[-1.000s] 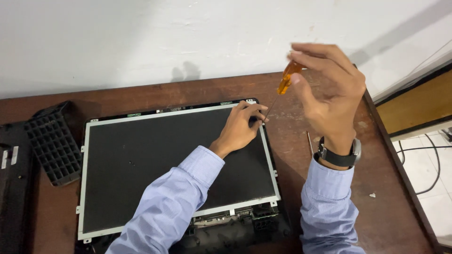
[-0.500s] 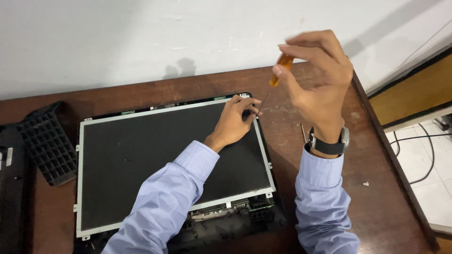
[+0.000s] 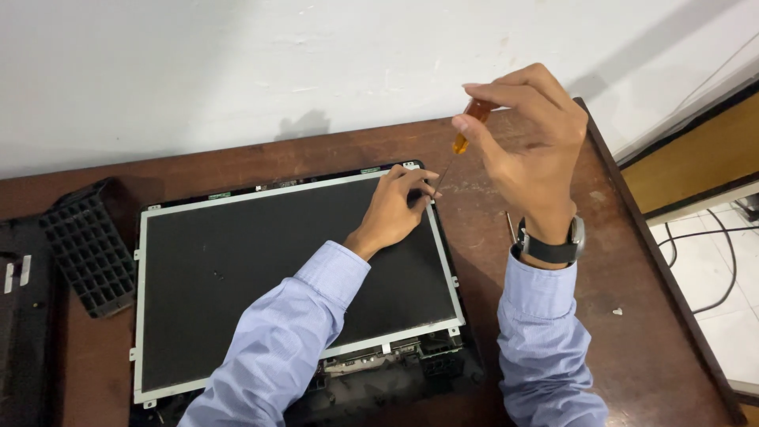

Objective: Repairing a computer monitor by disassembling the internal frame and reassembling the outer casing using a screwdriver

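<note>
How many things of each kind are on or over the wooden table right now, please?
Bare display panels: 1
Orange-handled screwdrivers, in the right hand: 1
Black grid-patterned plastic parts: 1
Slim rod-like tools lying by the right wrist: 1
Total: 4
The left hand rests on the panel's corner.

We see brown wooden table (image 3: 632, 332) set against white wall (image 3: 237, 63). Black grid-patterned plastic piece (image 3: 83, 241) lies at table's left, tilted. Beside it, at far left edge, we note dark panel (image 3: 20, 316) with small white patches. Right of table: tan board (image 3: 696, 162), white floor tiles (image 3: 731, 316), black cables (image 3: 711, 237) trailing over them.
</note>
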